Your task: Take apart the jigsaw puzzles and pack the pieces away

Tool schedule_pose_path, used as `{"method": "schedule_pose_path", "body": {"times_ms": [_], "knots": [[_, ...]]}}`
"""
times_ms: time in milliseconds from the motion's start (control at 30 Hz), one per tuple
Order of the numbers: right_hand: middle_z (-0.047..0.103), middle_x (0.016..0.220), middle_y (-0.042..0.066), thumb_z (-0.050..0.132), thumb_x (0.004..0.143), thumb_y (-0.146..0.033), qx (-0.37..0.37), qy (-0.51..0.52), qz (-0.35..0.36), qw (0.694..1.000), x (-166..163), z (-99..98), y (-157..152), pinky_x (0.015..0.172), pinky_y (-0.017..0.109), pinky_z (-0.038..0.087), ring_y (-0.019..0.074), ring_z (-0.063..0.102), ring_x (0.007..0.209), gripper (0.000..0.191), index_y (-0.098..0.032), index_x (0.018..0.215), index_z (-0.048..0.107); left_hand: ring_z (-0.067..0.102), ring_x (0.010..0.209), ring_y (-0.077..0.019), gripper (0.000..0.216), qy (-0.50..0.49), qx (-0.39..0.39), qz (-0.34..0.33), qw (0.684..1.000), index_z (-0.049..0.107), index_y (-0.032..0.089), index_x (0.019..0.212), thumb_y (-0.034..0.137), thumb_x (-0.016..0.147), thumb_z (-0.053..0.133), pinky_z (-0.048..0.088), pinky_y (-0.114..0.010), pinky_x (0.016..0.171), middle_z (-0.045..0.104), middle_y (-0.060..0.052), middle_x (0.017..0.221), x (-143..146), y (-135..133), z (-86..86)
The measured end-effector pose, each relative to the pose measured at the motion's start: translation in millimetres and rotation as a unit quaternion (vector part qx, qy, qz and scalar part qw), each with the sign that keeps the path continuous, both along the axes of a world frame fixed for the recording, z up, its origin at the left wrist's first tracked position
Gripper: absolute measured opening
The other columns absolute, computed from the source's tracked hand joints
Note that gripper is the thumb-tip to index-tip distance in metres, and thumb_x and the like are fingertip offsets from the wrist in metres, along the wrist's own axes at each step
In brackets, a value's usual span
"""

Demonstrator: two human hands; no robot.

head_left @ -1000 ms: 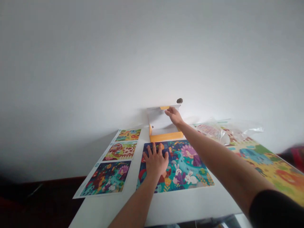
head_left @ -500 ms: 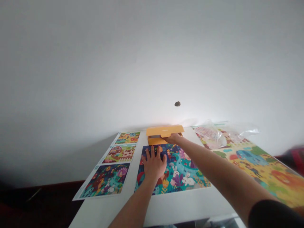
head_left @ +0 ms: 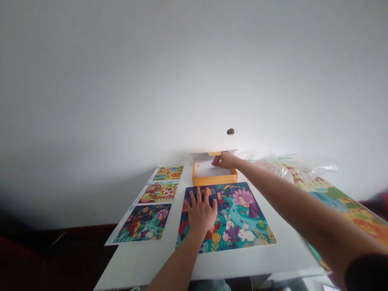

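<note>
My left hand (head_left: 201,213) lies flat with fingers spread on the left part of a colourful puzzle (head_left: 242,212). The puzzle shows white rabbits, a turquoise crocodile-like animal and a purple peacock on a dark ground. Just behind it sits a yellow cardboard box (head_left: 214,180) with a pale inside, its lid (head_left: 201,157) raised toward the wall. Over the box's right side, against the lid, is my right hand (head_left: 227,160). Its fingers are curled together, and whatever may be between them is too small to make out.
A sheet with three printed pictures (head_left: 157,192) lies at the table's left edge. On the right are a yellow and green animal puzzle (head_left: 348,202) and crumpled clear plastic bags (head_left: 303,171). The white table (head_left: 145,262) meets a grey wall (head_left: 121,101) with a small hole (head_left: 230,131).
The box lid has swung up, showing the pale inside. My right hand has risen from the front flap to the lid. My left hand has stayed flat on the puzzle.
</note>
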State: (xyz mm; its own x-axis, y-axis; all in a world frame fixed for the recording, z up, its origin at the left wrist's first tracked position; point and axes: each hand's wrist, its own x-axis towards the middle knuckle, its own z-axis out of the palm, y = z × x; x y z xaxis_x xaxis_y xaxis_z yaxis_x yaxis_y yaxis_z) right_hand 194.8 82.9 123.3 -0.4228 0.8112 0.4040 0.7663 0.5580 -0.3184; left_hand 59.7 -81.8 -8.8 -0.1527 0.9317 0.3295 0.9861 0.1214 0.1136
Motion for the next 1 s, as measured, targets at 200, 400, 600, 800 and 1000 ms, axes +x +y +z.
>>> {"method": "schedule_pose_path", "body": {"times_ms": [200, 400, 600, 800, 1000], "knots": [[0.063, 0.113, 0.014, 0.046, 0.091, -0.032, 0.071, 0.048, -0.11, 0.99, -2, 28.6, 30, 0.089, 0.036, 0.045, 0.0242, 0.059, 0.101, 0.038, -0.014, 0.123, 0.055, 0.019, 0.14, -0.0404, 0.061, -0.01, -0.017, 0.002, 1.0, 0.037, 0.027, 0.145, 0.052, 0.089, 0.031, 0.012, -0.062, 0.108, 0.03, -0.008, 0.153, 0, 0, 1.5], [0.023, 0.153, 0.011, 0.054, 0.085, -0.025, 0.121, 0.022, -0.122, 0.985, -10, 1.7, 21, 0.098, 0.048, 0.038, 0.0319, 0.037, 0.127, 0.065, -0.025, 0.145, 0.028, 0.021, 0.139, -0.0411, 0.061, -0.006, -0.01, 0.004, 1.0, 0.037, 0.029, 0.144, 0.053, 0.089, 0.031, 0.013, -0.064, 0.107, 0.031, -0.008, 0.153, -1, 2, -2.2], [0.028, 0.152, 0.011, 0.055, 0.084, -0.029, 0.067, -0.033, -0.109, 0.991, -13, -11.0, 33, 0.097, 0.049, 0.039, 0.0324, 0.035, 0.128, 0.061, -0.023, 0.141, 0.035, 0.019, 0.14, -0.0412, 0.061, -0.009, -0.01, 0.0, 1.0, 0.037, 0.028, 0.145, 0.052, 0.089, 0.03, 0.012, -0.064, 0.108, 0.029, -0.007, 0.154, -2, 1, -1.6], [0.054, 0.127, 0.016, 0.049, 0.085, -0.025, 0.031, -0.022, -0.128, 0.991, -18, -17.9, 24, 0.093, 0.04, 0.042, 0.0286, 0.053, 0.11, 0.039, -0.016, 0.123, 0.057, 0.017, 0.14, -0.0411, 0.062, -0.018, -0.043, 0.006, 0.999, 0.034, 0.027, 0.146, 0.052, 0.089, 0.03, 0.011, -0.064, 0.108, 0.027, -0.008, 0.155, 0, -1, 5.7], [0.066, 0.098, 0.01, 0.045, 0.087, -0.023, 0.056, 0.004, -0.115, 0.992, -4, -39.2, -30, 0.087, 0.032, 0.042, 0.0234, 0.059, 0.096, 0.027, -0.019, 0.103, 0.067, 0.018, 0.14, -0.0411, 0.061, -0.009, -0.022, 0.001, 1.0, 0.036, 0.025, 0.145, 0.05, 0.09, 0.031, 0.012, -0.063, 0.108, 0.029, -0.01, 0.154, 0, -2, 5.9]]}}
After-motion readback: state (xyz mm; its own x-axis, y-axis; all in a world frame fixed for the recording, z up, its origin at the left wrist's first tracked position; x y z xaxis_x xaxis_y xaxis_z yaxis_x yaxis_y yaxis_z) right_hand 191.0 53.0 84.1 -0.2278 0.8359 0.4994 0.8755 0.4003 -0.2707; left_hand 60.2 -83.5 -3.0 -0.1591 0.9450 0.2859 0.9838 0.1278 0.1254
